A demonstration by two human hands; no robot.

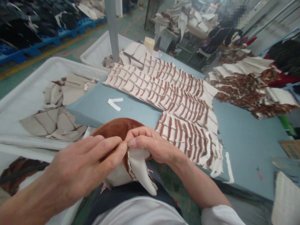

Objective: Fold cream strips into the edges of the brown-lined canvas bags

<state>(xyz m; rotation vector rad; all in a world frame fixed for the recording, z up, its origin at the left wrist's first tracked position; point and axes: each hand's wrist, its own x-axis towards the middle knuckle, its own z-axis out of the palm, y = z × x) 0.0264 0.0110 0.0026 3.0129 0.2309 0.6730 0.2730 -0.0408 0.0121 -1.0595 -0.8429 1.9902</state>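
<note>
A curved piece of fabric [138,168], off-white on one side and rust-brown on the other, hangs over my lap. My left hand [86,165] pinches its upper edge between thumb and fingers. Right beside it, my right hand [150,142] grips the same edge, and the two sets of fingertips meet. A seam with a narrow ragged edge runs down from the pinch. The fingers cover whatever lies exactly between them. Past my hands, overlapping rows of off-white pieces with brown edges [164,84] lie on the blue-grey table.
White strips [114,103] lie on the table [93,103]. White bins [53,67] with fabric pieces stand at the left, by a metal post [112,31]. Brown and white fabric stacks [243,78] rise at the right. A small pink-handled tool [259,173] rests near the right edge.
</note>
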